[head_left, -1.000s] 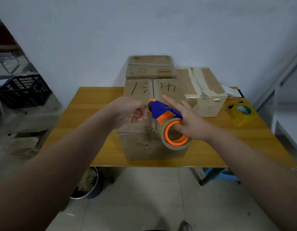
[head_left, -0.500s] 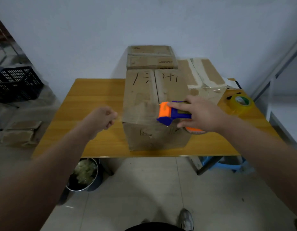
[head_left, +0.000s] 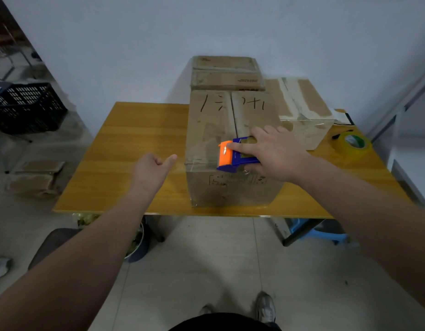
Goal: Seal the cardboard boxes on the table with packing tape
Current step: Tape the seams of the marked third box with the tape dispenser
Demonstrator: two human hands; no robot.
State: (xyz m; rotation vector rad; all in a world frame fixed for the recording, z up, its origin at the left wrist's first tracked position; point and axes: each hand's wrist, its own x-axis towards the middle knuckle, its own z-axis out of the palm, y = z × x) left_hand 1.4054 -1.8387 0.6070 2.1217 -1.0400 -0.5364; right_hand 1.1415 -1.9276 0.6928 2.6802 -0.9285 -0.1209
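Nearest the person, the left hand (head_left: 152, 168) hangs over the worktop (head_left: 125, 149) just left of the front box (head_left: 233, 149), loosely curled with the thumb out; its grip holds nothing. The right hand (head_left: 273, 154) lies flat over the tape dispenser (head_left: 235, 152), fingers wrapped round its blue body and the forefinger stretched toward the orange head, pressing it onto the box top close to the near edge and across the centre seam.

A glossy band seems to run from the dispenser leftward along the top (probably fresh tape, though the sheen makes it hard to be sure). The step in hand looks like laying or cutting that strip. To do it well, the dispenser should stay pressed flat and travel straight, with steady pull so the tape lies without wrinkles; the free hand would serve best steadying the box or smoothing the tape behind the head. A tilt at the edge could cut the tape short of the side.

Behind stands a stacked box (head_left: 227, 72), and to the right a taped box (head_left: 302, 115). A spare yellow roll (head_left: 353, 145) sits near the worktop's right edge.
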